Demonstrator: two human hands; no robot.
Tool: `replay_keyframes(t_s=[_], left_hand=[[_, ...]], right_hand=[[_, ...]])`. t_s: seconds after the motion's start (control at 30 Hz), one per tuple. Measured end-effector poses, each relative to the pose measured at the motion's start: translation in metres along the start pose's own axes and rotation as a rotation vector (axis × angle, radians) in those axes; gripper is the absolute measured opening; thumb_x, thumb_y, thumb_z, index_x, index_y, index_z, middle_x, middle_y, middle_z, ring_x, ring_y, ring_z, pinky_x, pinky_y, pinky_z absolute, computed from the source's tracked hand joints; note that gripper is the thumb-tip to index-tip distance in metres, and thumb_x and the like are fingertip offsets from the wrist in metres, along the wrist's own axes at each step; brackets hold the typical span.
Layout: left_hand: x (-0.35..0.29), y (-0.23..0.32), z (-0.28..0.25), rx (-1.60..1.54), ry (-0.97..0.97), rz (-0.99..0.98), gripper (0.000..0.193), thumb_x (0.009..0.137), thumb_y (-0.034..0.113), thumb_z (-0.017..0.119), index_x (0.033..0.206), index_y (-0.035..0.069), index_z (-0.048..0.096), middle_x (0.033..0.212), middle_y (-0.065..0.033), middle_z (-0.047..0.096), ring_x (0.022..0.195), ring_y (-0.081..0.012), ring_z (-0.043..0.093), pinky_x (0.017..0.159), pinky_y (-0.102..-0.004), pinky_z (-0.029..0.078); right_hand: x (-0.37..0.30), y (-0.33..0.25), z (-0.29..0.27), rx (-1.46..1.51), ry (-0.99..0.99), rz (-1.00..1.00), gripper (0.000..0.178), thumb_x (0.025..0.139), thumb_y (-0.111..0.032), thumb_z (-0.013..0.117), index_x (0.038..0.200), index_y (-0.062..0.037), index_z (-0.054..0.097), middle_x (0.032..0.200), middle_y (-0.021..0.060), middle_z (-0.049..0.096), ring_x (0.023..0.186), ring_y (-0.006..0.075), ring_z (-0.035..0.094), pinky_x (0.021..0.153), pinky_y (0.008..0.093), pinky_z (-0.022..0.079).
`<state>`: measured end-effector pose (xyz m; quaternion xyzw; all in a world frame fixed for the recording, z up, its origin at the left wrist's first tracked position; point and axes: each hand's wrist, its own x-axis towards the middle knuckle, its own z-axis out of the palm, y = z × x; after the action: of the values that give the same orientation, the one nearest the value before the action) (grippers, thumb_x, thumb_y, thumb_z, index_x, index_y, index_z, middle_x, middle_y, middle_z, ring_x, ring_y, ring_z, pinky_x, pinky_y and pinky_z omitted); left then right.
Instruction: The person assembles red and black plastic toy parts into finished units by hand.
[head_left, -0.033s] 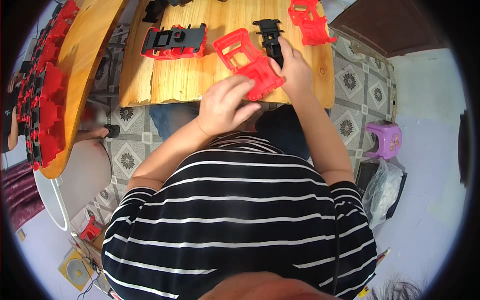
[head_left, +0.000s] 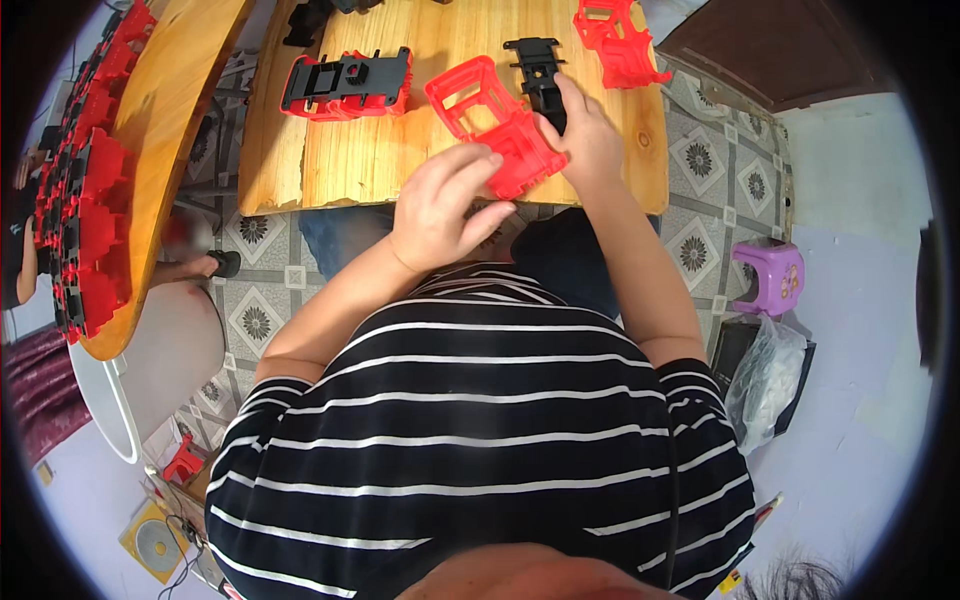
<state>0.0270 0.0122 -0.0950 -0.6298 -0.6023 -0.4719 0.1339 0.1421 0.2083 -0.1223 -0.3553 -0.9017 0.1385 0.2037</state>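
Note:
A red plastic toy-vehicle body shell [head_left: 520, 152] with open window frames lies at the table's near edge. My left hand [head_left: 445, 205] reaches to its near left side, fingers stretched and thumb apart, the fingertips at the shell. My right hand [head_left: 592, 145] has thumb and index finger about the near end of a black plastic chassis [head_left: 540, 72], just right of the shell. That thumb also comes close to the shell's right edge. Farther left sits a red shell with a black chassis on top [head_left: 348, 82]. Another red shell [head_left: 622, 50] rests at the far right.
Black parts [head_left: 305, 22] lie at the far left of the wooden table [head_left: 270, 170]. A second wooden table [head_left: 185, 110] at left carries rows of red and black assemblies [head_left: 95, 220]. On the floor at right stand a purple stool [head_left: 775, 280] and a clear plastic bag [head_left: 768, 375].
My left hand has shifted very slightly to the left at the red shell. My right hand stays at the black chassis.

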Motion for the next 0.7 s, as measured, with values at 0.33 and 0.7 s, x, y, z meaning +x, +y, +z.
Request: replay_keyframes(t_s=[0.33,0.7], left_hand=[[0.077,0.045,-0.032,-0.031,-0.132,0.129,0.085,0.06,0.024,0.088,0.134,0.007,0.051,0.138,-0.0213,0.051,0.12,-0.0404,0.054,0.1,-0.0463,0.042],[0.036,0.06,0.047,-0.699,0.156,-0.336,0.089,0.082,0.002,0.07,0.152,-0.002,0.014,0.139,-0.0256,0.044,0.124,-0.0372,0.052,0.105,-0.0399,0.041]], right_hand=[[-0.007,-0.025,-0.205,0.689,-0.725,-0.275,0.043,0.085,-0.025,0.066,0.122,-0.0019,0.064,0.097,0.0072,0.068,0.089,0.0194,0.065,0.08,0.0335,0.053],[-0.057,-0.09,-0.091,0.9,0.1,-0.032,0.072,0.089,-0.019,0.064,0.149,0.0009,0.029,0.131,0.0173,0.054,0.119,0.027,0.052,0.097,0.034,0.046]])
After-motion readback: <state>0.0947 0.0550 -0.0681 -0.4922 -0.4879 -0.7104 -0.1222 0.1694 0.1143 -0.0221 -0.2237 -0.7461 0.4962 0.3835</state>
